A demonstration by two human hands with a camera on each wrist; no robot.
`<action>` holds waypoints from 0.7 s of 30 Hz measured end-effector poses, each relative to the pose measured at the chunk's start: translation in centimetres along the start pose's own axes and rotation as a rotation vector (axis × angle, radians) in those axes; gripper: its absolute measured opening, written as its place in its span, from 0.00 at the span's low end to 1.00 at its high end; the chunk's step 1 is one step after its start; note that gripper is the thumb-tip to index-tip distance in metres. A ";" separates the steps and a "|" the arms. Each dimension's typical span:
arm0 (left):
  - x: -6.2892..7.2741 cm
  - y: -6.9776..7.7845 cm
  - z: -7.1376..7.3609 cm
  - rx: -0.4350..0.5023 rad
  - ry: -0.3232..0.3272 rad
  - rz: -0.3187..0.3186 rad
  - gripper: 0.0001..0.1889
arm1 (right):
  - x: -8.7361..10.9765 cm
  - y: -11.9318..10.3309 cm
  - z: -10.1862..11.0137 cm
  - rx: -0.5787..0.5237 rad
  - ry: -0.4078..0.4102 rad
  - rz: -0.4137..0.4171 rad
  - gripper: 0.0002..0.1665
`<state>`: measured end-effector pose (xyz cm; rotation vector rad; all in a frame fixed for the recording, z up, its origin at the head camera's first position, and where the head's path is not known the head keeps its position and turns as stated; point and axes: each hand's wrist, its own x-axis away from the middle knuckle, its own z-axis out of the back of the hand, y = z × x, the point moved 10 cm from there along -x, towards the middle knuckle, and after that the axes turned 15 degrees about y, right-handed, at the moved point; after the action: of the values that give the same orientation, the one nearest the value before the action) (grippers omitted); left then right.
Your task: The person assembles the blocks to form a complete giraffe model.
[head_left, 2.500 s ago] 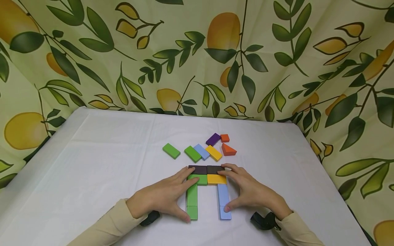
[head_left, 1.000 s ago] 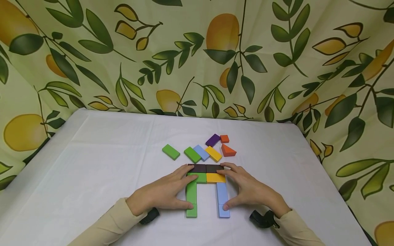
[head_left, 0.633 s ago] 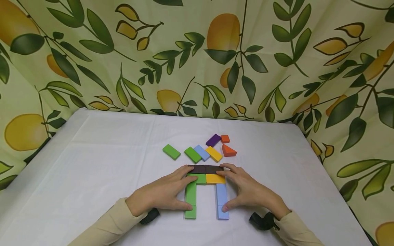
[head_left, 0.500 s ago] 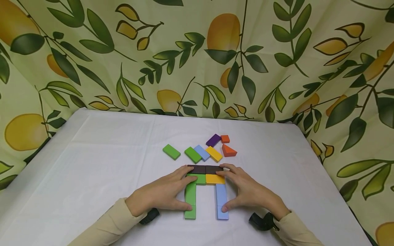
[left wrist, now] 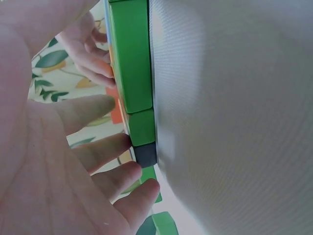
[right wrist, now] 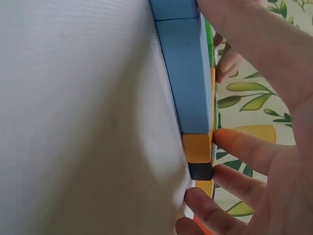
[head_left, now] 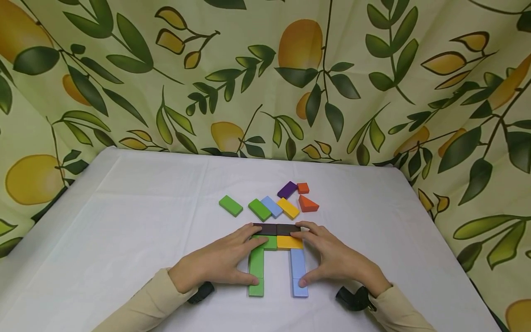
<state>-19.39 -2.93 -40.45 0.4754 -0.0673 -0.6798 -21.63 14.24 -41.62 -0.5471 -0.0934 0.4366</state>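
Rests both hands loosely open, fingers spread and slightly bent, lifting nothing: left hand (head_left: 215, 260) along the left flank of a flat arch of blocks (head_left: 286, 242), right hand (head_left: 340, 256) along the right. Faces a fruit-patterned curtain (head_left: 249, 83) beyond a white-covered bench (head_left: 124, 207). Frames the arch between the palms, lying flat at the near middle of the bench: two dark blocks (head_left: 267, 229) end to end across the far side, a green crosspiece (head_left: 271, 243) and yellow crosspiece (head_left: 292, 243) touching them, left leg of two green blocks (head_left: 256, 263), right leg of two blue blocks (head_left: 297, 263). Touches the far end with fingertips, the near leg blocks with thumbs. Compared with a couple of seconds ago, has the left thumb up on the near green block instead of at its corner, and the arch slid slightly left. Suggests nudging into line rather than adding pieces. Leaves untouched, just beyond: two loose green blocks (head_left: 259, 210), a light blue block (head_left: 271, 206), a loose yellow block (head_left: 288, 208), a purple block (head_left: 287, 189), an orange wedge (head_left: 308, 204), lastly a small orange block (head_left: 303, 188).
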 end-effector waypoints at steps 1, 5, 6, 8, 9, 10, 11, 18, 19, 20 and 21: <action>0.0 0.0 0.0 0.000 0.002 -0.004 0.44 | 0.0 0.0 0.0 0.001 -0.002 -0.004 0.60; 0.0 0.0 0.0 -0.006 0.005 -0.019 0.43 | -0.4 0.2 0.4 0.001 0.030 -0.024 0.55; 0.0 0.0 -0.1 -0.006 0.007 -0.021 0.43 | -0.5 0.2 0.6 0.000 0.051 -0.026 0.52; 0.0 0.0 -0.1 -0.008 0.010 -0.025 0.42 | -1.0 0.2 1.1 -0.002 0.107 -0.021 0.46; 0.0 0.0 -0.1 -0.009 0.012 -0.027 0.42 | -1.2 0.1 1.4 0.000 0.137 -0.013 0.43; 0.0 0.0 -0.1 -0.008 0.014 -0.028 0.42 | -1.4 0.1 1.6 0.003 0.167 -0.007 0.39; 0.1 0.0 -0.1 -0.009 0.016 -0.029 0.42 | -1.7 0.1 1.9 0.003 0.194 -0.001 0.37; 0.1 0.0 0.0 -0.013 0.014 -0.026 0.42 | -3.4 0.2 2.9 -0.007 0.298 -0.001 0.27; 0.1 0.0 0.0 -0.012 0.014 -0.026 0.42 | -3.7 0.3 2.9 -0.007 0.301 -0.001 0.27; 0.1 0.0 0.0 -0.011 0.015 -0.026 0.42 | -3.9 0.3 2.9 -0.006 0.305 -0.002 0.27; 0.1 0.0 0.0 -0.010 0.016 -0.027 0.42 | -4.1 0.4 3.0 -0.009 0.309 -0.001 0.27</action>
<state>-19.27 -2.98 -40.45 0.4732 -0.0423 -0.7021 -26.12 14.24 -39.15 -0.6179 0.2009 0.3467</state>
